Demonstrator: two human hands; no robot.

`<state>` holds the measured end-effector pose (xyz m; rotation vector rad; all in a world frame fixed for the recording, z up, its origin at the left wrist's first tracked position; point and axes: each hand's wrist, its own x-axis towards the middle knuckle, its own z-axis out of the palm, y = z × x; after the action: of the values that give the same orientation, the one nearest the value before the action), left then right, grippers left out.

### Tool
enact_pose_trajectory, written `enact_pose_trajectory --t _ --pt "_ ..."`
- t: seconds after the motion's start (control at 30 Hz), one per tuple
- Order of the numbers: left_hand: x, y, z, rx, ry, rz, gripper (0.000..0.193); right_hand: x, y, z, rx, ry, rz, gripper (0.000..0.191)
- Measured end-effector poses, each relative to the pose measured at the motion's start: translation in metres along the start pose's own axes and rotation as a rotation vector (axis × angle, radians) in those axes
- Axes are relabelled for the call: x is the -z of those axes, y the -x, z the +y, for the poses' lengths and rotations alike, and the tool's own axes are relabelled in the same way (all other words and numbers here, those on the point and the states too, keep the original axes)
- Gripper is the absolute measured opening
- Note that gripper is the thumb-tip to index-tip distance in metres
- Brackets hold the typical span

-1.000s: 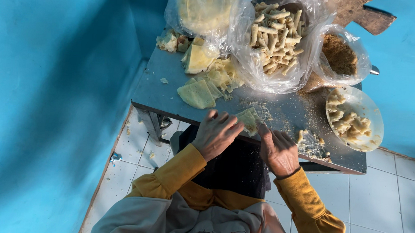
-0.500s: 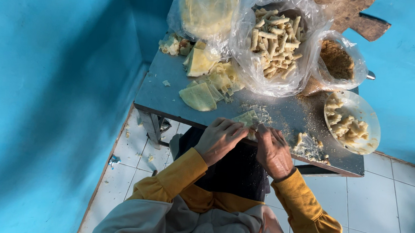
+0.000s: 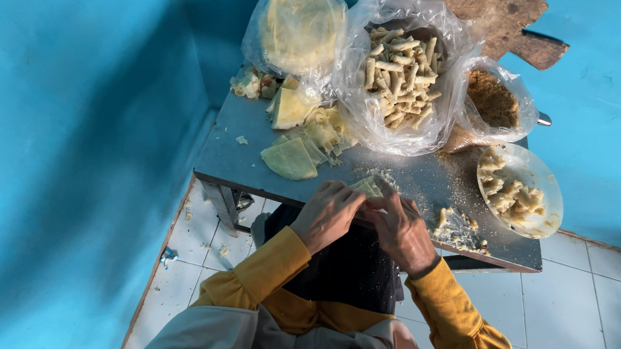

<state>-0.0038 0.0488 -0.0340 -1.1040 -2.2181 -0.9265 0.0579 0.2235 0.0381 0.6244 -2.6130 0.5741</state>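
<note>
While both hands pinch a thin pastry sheet (image 3: 368, 187) at the near edge of the grey desk (image 3: 239, 159), filling may spill.

Left hand (image 3: 330, 213) and right hand (image 3: 397, 230) curl inward together; a hard squeeze could tear the wrapper.

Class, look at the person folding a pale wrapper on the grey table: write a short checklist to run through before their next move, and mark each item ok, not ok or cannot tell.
1. Both hands on the wrapper: left hand and right hand meet over the pale wrapper. Ok.
2. Filling sealed inside the wrapper: hidden under the fingers. Cannot tell.
3. Spare wrappers close by: cut pale pieces lie just beyond the hands. Ok.
4. Bag of finished rolls open at the top to take another: ok.
5. Grey table clean where the hands work: crumbs are scattered there. Not ok.
6. Filling plate fully on the table: it overhangs the edge. Not ok.
</note>
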Motion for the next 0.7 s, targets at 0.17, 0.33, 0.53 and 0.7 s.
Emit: enact_pose_trajectory --t 0.17,0.33,0.53,0.7 --pt "-0.006 -0.011 -0.005 0.138 0.031 -0.026 0.011 -0.005 -0.028 0.023 -0.248 -0.338 -0.165 0.065" --pt "-0.013 -0.007 -0.009 -0.010 -0.145 -0.135 0.026 -0.011 -0.020 0.016 0.143 -0.107 0.056 0.063" --pt "-0.016 -0.006 -0.009 -0.023 -0.171 -0.148 0.026 -0.007 -0.002 0.005 0.133 0.128 0.036 0.050" --pt "-0.014 -0.036 -0.023 0.191 0.078 -0.215 0.009 -0.005 -0.027 0.027 -0.177 -0.221 -0.191 0.057"
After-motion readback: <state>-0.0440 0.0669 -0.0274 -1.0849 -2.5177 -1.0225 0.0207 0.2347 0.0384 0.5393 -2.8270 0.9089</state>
